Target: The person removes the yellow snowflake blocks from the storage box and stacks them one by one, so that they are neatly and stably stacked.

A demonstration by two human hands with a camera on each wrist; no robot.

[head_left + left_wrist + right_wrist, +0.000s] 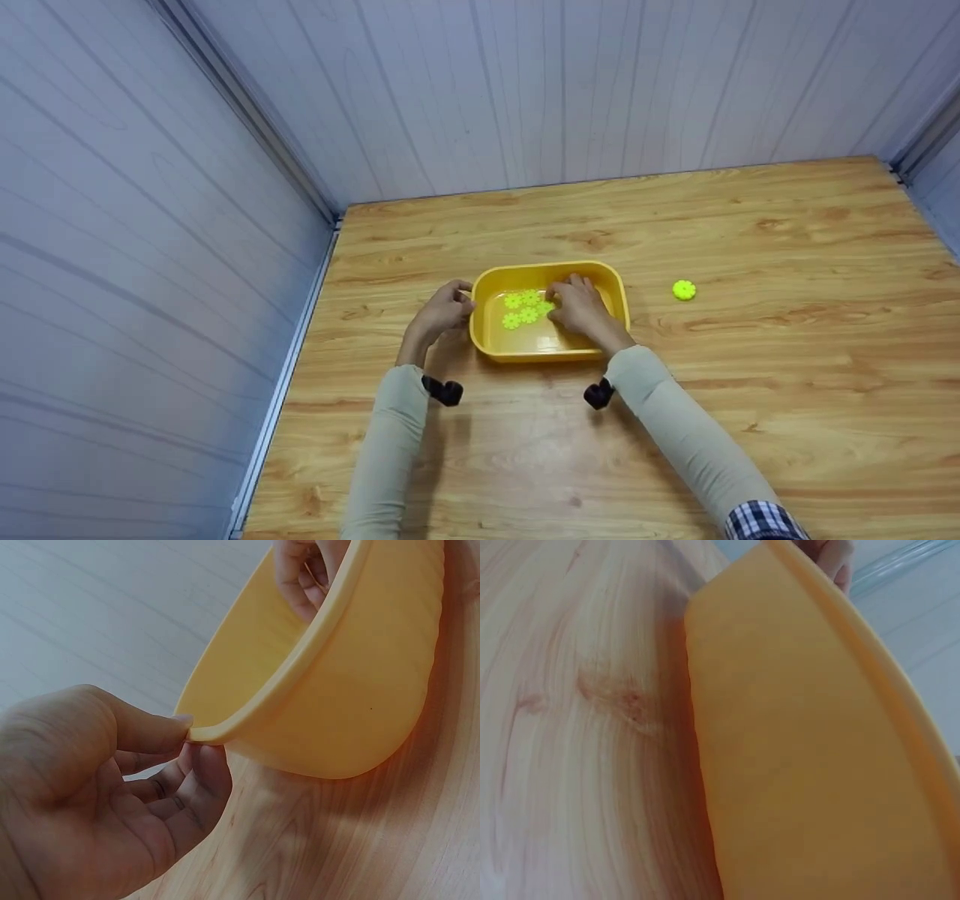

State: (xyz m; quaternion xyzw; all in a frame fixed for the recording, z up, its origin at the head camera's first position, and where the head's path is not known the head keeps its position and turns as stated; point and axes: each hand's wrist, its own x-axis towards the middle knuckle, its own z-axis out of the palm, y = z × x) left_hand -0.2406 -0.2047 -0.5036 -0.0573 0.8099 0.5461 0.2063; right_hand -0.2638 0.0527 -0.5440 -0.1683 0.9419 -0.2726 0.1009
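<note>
A yellow plastic basin point(495, 346) sits on the wooden floor or tabletop. My left hand point(444, 311) pinches its left rim between thumb and fingers, as the left wrist view shows the hand point(97, 787) at the basin's edge point(262, 694). Inside lie several bright yellow-green flower-shaped pieces point(529, 315). My right hand point(579, 306) reaches into the basin over its near right side, fingers bent, with thumb and forefinger around the rightmost flower-shaped piece point(547, 308). In the right wrist view the basin's outer wall point(802, 735) hides that hand's fingertips.
One more yellow-green flower-shaped piece point(684, 290) lies on the wooden surface point(787, 360), right of the basin. Pale panelled walls point(525, 90) rise at the back and at the left point(135, 300). Black wrist mounts point(444, 391) stick out from both sleeves.
</note>
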